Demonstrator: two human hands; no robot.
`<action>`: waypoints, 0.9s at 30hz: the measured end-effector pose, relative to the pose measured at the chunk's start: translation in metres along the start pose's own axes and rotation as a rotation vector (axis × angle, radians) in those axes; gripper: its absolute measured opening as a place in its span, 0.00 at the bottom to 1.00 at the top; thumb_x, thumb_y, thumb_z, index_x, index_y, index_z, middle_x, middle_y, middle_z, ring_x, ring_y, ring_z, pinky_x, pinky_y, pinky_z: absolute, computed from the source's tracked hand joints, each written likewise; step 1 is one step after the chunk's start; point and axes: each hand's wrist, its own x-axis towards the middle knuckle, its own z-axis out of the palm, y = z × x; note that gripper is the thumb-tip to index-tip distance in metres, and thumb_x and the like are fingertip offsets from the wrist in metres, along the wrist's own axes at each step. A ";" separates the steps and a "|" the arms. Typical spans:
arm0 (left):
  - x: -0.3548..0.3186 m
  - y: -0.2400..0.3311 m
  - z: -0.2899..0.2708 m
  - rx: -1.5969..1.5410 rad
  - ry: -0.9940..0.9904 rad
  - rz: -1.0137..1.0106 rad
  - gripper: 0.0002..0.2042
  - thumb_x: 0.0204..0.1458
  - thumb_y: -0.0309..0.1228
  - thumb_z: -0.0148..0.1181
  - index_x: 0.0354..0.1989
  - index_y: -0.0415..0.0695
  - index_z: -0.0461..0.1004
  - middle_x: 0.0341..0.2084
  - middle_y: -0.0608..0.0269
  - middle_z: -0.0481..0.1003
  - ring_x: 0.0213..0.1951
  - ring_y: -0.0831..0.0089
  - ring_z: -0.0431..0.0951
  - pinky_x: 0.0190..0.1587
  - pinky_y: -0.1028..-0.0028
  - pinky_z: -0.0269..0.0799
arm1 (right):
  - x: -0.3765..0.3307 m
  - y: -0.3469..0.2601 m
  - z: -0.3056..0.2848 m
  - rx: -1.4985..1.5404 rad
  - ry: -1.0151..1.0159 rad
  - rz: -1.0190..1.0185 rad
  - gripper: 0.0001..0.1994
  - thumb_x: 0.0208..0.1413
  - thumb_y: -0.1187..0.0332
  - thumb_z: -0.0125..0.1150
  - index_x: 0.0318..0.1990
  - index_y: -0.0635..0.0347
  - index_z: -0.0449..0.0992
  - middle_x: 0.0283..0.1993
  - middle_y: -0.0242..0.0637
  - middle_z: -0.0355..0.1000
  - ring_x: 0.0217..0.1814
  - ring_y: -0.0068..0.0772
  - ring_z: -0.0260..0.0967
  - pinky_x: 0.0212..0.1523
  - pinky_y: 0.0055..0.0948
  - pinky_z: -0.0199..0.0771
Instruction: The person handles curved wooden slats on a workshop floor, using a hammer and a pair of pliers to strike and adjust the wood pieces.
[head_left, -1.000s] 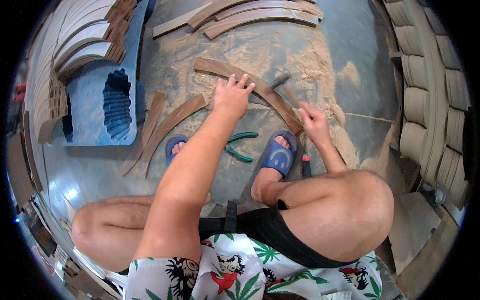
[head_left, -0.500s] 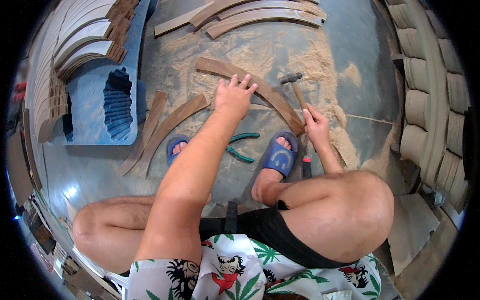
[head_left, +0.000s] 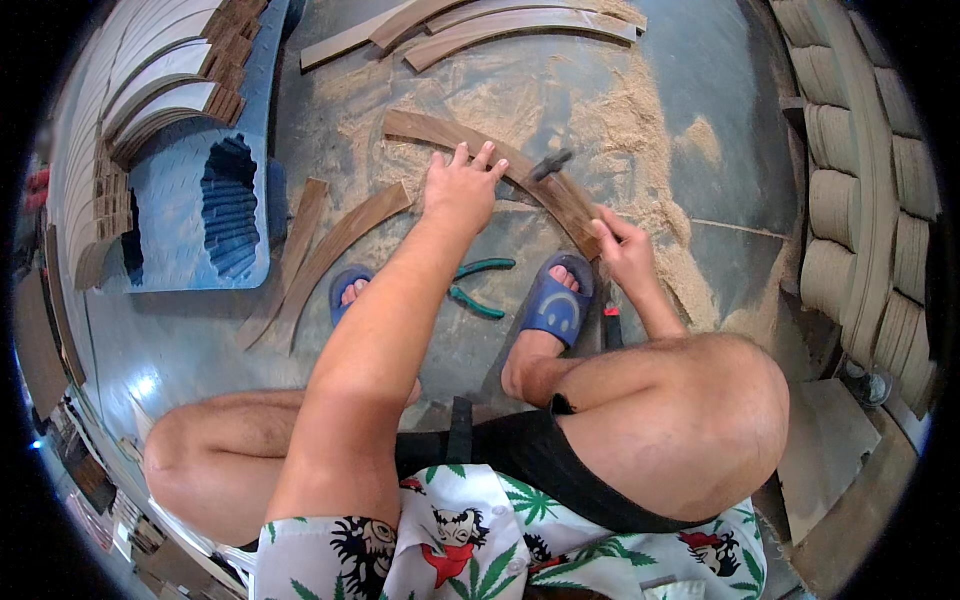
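Observation:
A curved brown wooden strip (head_left: 425, 126) lies on the floor in front of my feet. My left hand (head_left: 460, 190) rests on it near its middle, fingers spread, pressing it down. My right hand (head_left: 628, 250) is closed round the handle of a hammer (head_left: 551, 165). The hammer's dark head is over the strip, right of my left fingertips; whether it touches the wood I cannot tell. Between my feet lie green-handled pliers (head_left: 478, 304), spread apart. Beside my right foot is a tool with a red and black handle (head_left: 612, 325), partly hidden by my leg.
Two curved strips (head_left: 345, 240) lie left of my hand, and several more (head_left: 520, 40) at the far side. A blue plastic pallet (head_left: 235, 270) bears stacked curved pieces on the left. Stacked bundles (head_left: 830, 180) line the right. Sawdust (head_left: 640, 130) covers part of the floor.
The hammer head has swung down and left, from beside the strip to over it. My right hand has shifted slightly left. My left hand stays on the strip.

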 end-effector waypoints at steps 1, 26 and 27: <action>0.001 0.000 -0.002 0.000 -0.001 0.000 0.38 0.71 0.35 0.62 0.88 0.71 0.58 0.90 0.74 0.51 0.87 0.58 0.56 0.82 0.41 0.57 | 0.004 0.003 -0.002 0.056 0.043 0.112 0.19 0.73 0.64 0.71 0.65 0.64 0.86 0.60 0.54 0.87 0.63 0.38 0.87 0.63 0.35 0.83; 0.001 -0.002 -0.003 0.016 0.005 -0.003 0.37 0.71 0.33 0.61 0.88 0.70 0.58 0.90 0.74 0.50 0.87 0.59 0.57 0.81 0.43 0.58 | 0.008 0.000 0.007 0.093 0.074 0.056 0.19 0.74 0.63 0.71 0.64 0.66 0.86 0.55 0.55 0.89 0.55 0.30 0.88 0.55 0.34 0.85; 0.002 0.000 -0.004 0.013 0.000 0.001 0.38 0.71 0.33 0.61 0.88 0.70 0.58 0.90 0.74 0.50 0.87 0.59 0.57 0.81 0.43 0.58 | 0.013 0.005 0.004 0.117 0.112 0.151 0.19 0.73 0.63 0.71 0.64 0.66 0.86 0.55 0.56 0.88 0.54 0.30 0.88 0.54 0.34 0.85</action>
